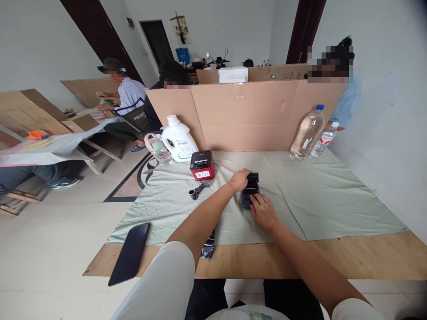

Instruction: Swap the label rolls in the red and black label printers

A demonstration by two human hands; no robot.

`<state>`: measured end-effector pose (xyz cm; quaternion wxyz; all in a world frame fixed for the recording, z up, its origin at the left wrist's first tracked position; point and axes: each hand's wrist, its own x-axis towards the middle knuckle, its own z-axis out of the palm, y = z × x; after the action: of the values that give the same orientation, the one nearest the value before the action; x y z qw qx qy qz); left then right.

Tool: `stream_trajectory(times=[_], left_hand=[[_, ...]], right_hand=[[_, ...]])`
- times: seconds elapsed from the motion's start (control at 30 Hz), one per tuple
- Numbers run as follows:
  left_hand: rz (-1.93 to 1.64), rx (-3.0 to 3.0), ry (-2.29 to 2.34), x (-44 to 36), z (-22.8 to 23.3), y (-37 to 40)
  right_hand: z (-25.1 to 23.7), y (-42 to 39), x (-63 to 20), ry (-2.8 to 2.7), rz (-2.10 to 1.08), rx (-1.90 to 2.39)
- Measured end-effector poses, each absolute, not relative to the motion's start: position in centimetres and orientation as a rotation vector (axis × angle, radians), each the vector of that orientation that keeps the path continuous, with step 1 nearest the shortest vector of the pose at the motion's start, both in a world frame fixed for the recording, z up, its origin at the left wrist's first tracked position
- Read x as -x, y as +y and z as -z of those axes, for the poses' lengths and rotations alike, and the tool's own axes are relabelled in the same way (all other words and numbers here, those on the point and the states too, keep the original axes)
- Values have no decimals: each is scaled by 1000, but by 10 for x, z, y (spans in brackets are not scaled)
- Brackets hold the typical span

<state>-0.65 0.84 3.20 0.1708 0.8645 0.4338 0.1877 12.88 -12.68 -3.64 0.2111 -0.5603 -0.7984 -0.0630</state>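
A small dark device (pixel 246 203) lies on the cloth in front of me, with a black raised upper part (pixel 253 178) at its far end. My left hand (pixel 240 180) is closed on the left side of that upper part. Against the right side of the device's body rests my right hand (pixel 263 211), its bent fingers closed on the near edge and reaching over its top. Part of the device is hidden under my fingers. Left of it are a small roll with a dark strip trailing off (pixel 194 194) and a red and black box (pixel 202 165).
Cardboard panels (pixel 247 118) wall off the table's far side. A white jug (pixel 180 140), a clear cup (pixel 160 151), a large bottle (pixel 307 133) and a small bottle (pixel 325 140) stand there. A phone (pixel 130 253) overhangs the front-left edge. Glossy dark film (pixel 208 246) lies near my left arm. Other people sit beyond.
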Motion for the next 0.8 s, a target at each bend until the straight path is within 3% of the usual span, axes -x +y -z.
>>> stream_trajectory(times=[0.33,0.8], left_hand=[[-363,-2601,1051,22,-23,-25],[-316,-2785,1145,18,-21,-59]], right_hand=[[36,-131,-128,-2207,198,1563],[32,-123,-127,-2182,99,1518]])
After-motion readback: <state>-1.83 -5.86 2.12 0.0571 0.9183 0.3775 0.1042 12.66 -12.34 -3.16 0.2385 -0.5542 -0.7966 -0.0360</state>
